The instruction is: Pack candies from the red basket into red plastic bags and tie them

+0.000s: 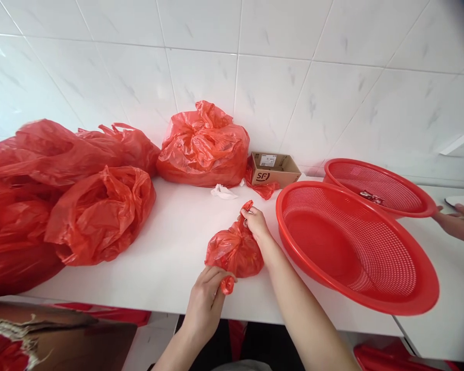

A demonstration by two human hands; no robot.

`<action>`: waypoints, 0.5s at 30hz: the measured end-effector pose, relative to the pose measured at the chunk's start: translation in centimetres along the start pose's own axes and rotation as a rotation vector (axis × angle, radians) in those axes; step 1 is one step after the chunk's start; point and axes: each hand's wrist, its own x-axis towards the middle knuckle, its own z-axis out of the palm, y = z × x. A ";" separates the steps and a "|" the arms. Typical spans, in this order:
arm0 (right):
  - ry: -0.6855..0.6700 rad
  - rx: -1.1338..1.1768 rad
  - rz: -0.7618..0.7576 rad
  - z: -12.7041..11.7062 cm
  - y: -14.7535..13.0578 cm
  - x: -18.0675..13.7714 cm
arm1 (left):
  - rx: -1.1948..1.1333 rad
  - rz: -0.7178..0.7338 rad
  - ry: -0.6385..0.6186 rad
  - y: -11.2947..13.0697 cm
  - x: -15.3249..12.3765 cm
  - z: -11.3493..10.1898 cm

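A small filled red plastic bag [235,251] rests on the white table between my hands, its top gathered and twisted. My right hand [253,220] is closed around one gathered end at the far side of the bag. At the near side, my left hand [208,291] grips another twisted end, whose tip pokes out past the fingers. What lies inside the bag cannot be made out through the plastic. Just right of my right arm stands a large red plastic basket [320,247] with perforated sides.
Several big red bags [100,216] crowd the left, and another full bag [203,147] leans by the wall. An open cardboard box [276,178] and a crumpled white tissue [223,192] lie behind. Another person's hand [458,224] touches a second red basket [406,198]. A torn carton [81,345] stands lower left.
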 end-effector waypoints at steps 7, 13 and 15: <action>-0.120 0.047 -0.164 -0.6 -5.3 -5.2 | -0.266 -0.061 0.184 2.4 5.2 -2.7; -0.577 -0.117 -0.259 -0.6 -8.2 -9.7 | -0.427 0.005 0.129 3.4 10.6 -3.2; -0.574 -0.102 -0.243 -0.5 -8.5 -9.6 | -0.493 0.049 -0.006 2.7 10.6 -2.4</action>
